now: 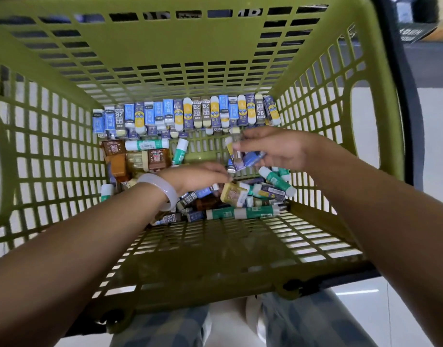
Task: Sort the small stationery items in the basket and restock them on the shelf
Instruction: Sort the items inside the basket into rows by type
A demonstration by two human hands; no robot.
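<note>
Olive-green slotted basket; blue, yellow, purple erasers; green-white glue sticks.

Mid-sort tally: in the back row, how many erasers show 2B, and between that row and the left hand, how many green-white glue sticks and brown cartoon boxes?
2B erasers: 4
Glue sticks: 2
Brown cartoon boxes: 2
Total: 8

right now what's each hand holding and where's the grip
The right hand holds a few small erasers, pinched at their upper ends. The left hand reaches into the loose pile; whether it grips anything cannot be told.
</note>
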